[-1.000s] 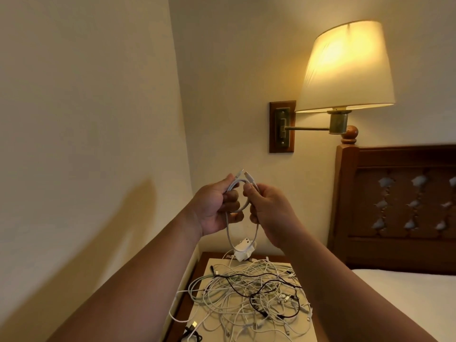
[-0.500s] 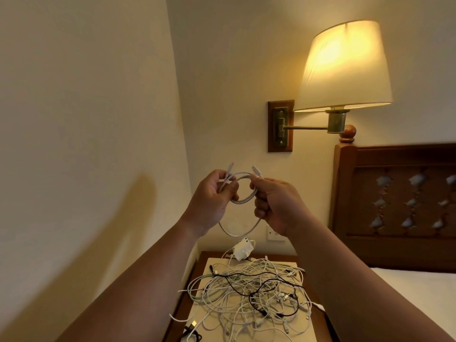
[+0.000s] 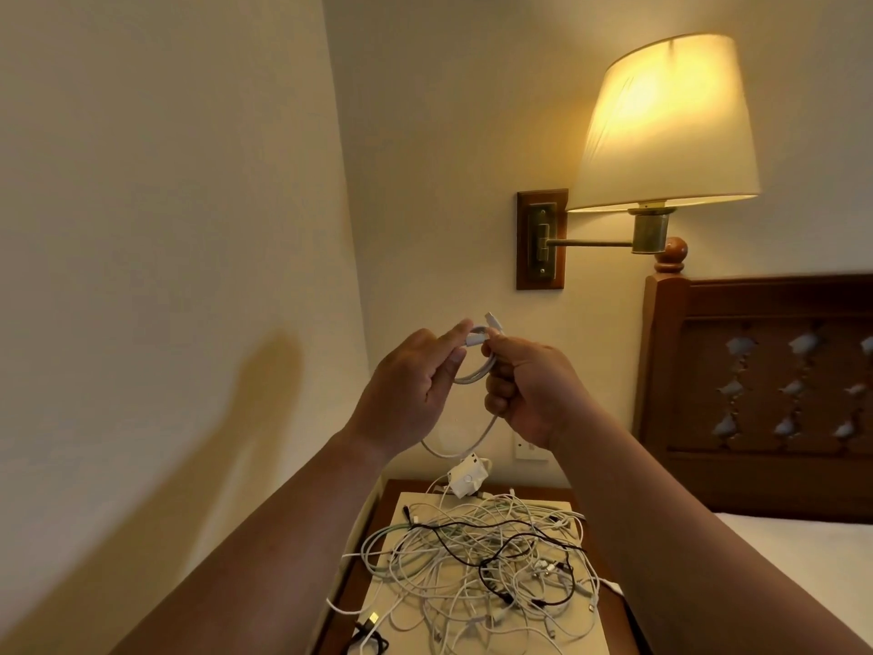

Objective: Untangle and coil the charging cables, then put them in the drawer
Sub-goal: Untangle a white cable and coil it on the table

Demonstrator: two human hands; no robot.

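Observation:
Both hands are raised in front of the wall, holding one white charging cable (image 3: 474, 373) wound into a small coil. My left hand (image 3: 410, 389) pinches a plug end at the coil's top between thumb and forefinger. My right hand (image 3: 528, 386) is fisted around the coil's right side, and another plug sticks up above it. A loose loop of the same cable hangs below the hands. Beneath them lies a tangled pile of white and black cables (image 3: 477, 564) on a pale sheet on the wooden nightstand (image 3: 614, 621). No drawer is in view.
A white charger block (image 3: 466, 476) stands at the back of the pile. A lit wall lamp (image 3: 661, 130) hangs on a swing arm at the upper right. The wooden headboard (image 3: 765, 394) and white bed (image 3: 798, 555) are on the right, a wall close on the left.
The hands have come closer together and the coil has tightened. My left forefinger and thumb now pinch a plug end at the top. The hanging loop has grown shorter than a second ago.

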